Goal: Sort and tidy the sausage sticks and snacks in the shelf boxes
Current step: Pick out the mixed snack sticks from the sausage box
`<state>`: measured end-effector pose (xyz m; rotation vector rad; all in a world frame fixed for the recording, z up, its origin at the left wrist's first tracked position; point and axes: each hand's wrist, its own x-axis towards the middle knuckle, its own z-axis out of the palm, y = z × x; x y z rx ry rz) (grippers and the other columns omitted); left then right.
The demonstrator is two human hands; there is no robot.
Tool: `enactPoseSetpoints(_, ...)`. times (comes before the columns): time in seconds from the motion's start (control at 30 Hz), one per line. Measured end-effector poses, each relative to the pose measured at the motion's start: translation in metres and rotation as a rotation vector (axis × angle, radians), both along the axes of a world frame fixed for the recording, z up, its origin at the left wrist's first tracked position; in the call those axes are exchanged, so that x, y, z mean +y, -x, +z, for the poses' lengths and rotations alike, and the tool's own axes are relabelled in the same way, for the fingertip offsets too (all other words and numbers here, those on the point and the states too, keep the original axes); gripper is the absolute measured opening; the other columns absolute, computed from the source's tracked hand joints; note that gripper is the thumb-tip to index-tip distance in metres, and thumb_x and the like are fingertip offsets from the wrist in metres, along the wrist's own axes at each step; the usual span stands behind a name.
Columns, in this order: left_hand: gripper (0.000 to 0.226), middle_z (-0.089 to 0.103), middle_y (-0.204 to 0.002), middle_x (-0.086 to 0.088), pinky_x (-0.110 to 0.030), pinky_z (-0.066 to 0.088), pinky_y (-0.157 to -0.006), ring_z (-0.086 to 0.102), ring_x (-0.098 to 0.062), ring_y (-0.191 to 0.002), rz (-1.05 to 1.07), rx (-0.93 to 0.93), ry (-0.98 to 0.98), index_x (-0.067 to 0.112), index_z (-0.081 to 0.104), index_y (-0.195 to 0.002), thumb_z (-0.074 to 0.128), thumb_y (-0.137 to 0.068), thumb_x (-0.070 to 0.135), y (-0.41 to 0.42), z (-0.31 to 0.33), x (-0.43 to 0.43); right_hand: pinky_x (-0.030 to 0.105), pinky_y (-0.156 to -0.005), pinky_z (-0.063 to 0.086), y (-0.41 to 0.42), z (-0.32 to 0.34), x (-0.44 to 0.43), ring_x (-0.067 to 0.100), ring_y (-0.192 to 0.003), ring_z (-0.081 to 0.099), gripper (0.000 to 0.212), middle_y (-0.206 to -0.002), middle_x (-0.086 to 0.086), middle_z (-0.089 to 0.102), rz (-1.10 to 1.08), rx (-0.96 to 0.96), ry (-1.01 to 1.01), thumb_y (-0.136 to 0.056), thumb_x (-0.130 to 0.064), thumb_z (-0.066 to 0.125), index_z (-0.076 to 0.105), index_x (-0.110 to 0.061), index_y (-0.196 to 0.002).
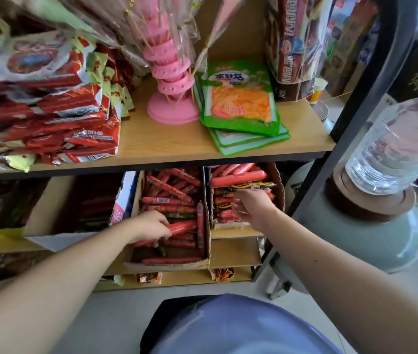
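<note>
Down on the lower shelf (pixel 233 251), two open cardboard boxes sat side by side, both full of sausage sticks. The left grip (pixel 151 226) was inside the left box (pixel 172 264), fingers curled round a thick red sausage stick (pixel 185 226) near its left end. The rest of the stick ran out to the right past the fingers, lying across the pile and not clearly lifted off it. The right grip (pixel 251 208) was in the right box (pixel 278 190), fingers bent down over the small orange-and-black sticks (pixel 222 200). Could not tell whether it pinched one or only touched them. A fat pink sausage (pixel 238 178) lay across the back of that box, apart from the hand.

Handling, as a judgement: the sticks looked light, with a glossy plastic casing, so probably slippery. They were likely firm enough to hold shape yet bendy if taken by one end. A hold round the middle seemed safer than the end hold the left grip had, since a long stick could droop or slide out. The thin ones were loosely piled and crossed over each other, so pulling one could drag its neighbours. Scooping several together and laying them parallel seemed the quicker way. The cardboard walls looked soft and worn, so they probably would not take much pushing.
</note>
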<state>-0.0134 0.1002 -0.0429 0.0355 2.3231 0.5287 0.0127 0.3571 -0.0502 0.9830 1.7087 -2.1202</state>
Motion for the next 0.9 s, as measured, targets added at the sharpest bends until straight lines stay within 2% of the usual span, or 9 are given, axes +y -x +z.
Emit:
enactPoseSetpoints(0.13,0.034,0.056,-0.075,-0.013,-0.038,0.051,-0.071,0.057,-0.018,-0.058,0.281,-0.214,-0.348,-0.007,0.063,-0.103,0.067,-0.074,0.011,0.008,0.016,-0.023,0.036,-0.071,0.059,-0.02,0.009,-0.019,0.023,-0.068,0.067,0.012,-0.079,0.013,0.069,0.223,-0.028,0.133,-0.096,-0.013,0.061,0.066,-0.002,-0.097)
enactPoseSetpoints(0.2,0.037,0.056,-0.079,-0.013,-0.035,0.051,-0.065,0.055,-0.018,-0.059,0.42,-0.346,-0.568,-0.003,0.059,-0.104,0.067,-0.07,0.009,0.008,0.021,-0.026,0.039,-0.082,0.06,-0.025,0.01,-0.031,0.026,-0.084,0.072,0.021,-0.095,0.014,0.074,0.328,-0.016,0.174,-0.096,-0.022,0.064,0.069,-0.003,-0.104)
enactPoseSetpoints(0.27,0.042,0.06,-0.081,-0.012,-0.032,0.053,-0.062,0.057,-0.019,-0.065,0.448,-0.428,-0.705,-0.003,0.055,-0.114,0.065,-0.074,0.007,0.004,0.029,-0.019,0.042,-0.093,0.057,-0.027,0.009,-0.041,0.026,-0.103,0.07,0.035,-0.111,0.011,0.073,0.386,0.022,0.237,-0.094,-0.035,0.067,0.068,-0.006,-0.114)
enactPoseSetpoints(0.33,0.035,0.061,-0.087,-0.011,-0.033,0.054,-0.068,0.059,-0.02,-0.072,0.365,-0.415,-0.748,-0.004,0.057,-0.12,0.061,-0.086,0.004,-0.004,0.036,0.0,0.044,-0.101,0.052,-0.027,0.009,-0.05,0.024,-0.111,0.066,0.038,-0.112,0.006,0.073,0.384,0.067,0.307,-0.094,-0.039,0.066,0.067,-0.007,-0.115)
enactPoseSetpoints(0.43,0.027,0.065,-0.095,-0.012,-0.037,0.054,-0.077,0.063,-0.022,-0.082,0.306,-0.347,-0.743,-0.003,0.064,-0.117,0.057,-0.091,-0.003,-0.014,0.038,0.03,0.045,-0.102,0.049,-0.03,0.007,-0.055,0.024,-0.108,0.064,0.025,-0.101,0.007,0.072,0.258,0.087,0.392,-0.098,-0.028,0.062,0.065,-0.005,-0.106)
enactPoseSetpoints(0.6,0.024,0.068,-0.107,-0.017,-0.038,0.058,-0.08,0.066,-0.025,-0.092,0.406,-0.246,-0.752,0.005,0.061,-0.121,0.055,-0.098,0.01,-0.015,0.029,0.053,0.055,-0.1,0.049,-0.022,0.0,-0.026,0.03,-0.107,0.064,0.03,-0.104,0.013,0.068,-0.161,0.102,0.535,-0.103,-0.026,0.054,0.057,-0.001,-0.119)
enactPoseSetpoints(0.7,0.021,0.068,-0.103,-0.01,-0.035,0.058,-0.079,0.067,-0.021,-0.089,0.392,-0.004,-0.529,0.009,0.063,-0.116,0.053,-0.098,0.013,-0.014,0.017,0.047,0.059,-0.09,0.049,0.001,-0.001,0.004,0.028,-0.094,0.062,0.028,-0.112,0.014,0.061,-0.434,0.076,0.642,-0.105,-0.026,0.05,0.053,-0.008,-0.126)
enactPoseSetpoints(0.8,0.017,0.066,-0.102,-0.003,-0.031,0.058,-0.08,0.066,-0.017,-0.093,0.253,0.124,-0.309,0.018,0.065,-0.108,0.053,-0.096,0.015,-0.017,0.005,0.036,0.061,-0.092,0.045,0.018,0.002,0.023,0.032,-0.098,0.057,0.034,-0.128,0.018,0.055,-0.455,0.062,0.657,-0.106,-0.026,0.046,0.048,-0.008,-0.134)
enactPoseSetpoints(0.9,0.015,0.064,-0.105,-0.002,-0.032,0.057,-0.083,0.064,-0.015,-0.095,0.218,0.131,-0.27,0.02,0.064,-0.107,0.055,-0.095,0.016,-0.019,-0.004,0.034,0.061,-0.106,0.037,0.032,0.015,0.024,0.036,-0.121,0.049,0.031,-0.137,0.022,0.049,-0.404,0.088,0.65,-0.104,-0.022,0.045,0.048,-0.004,-0.13)
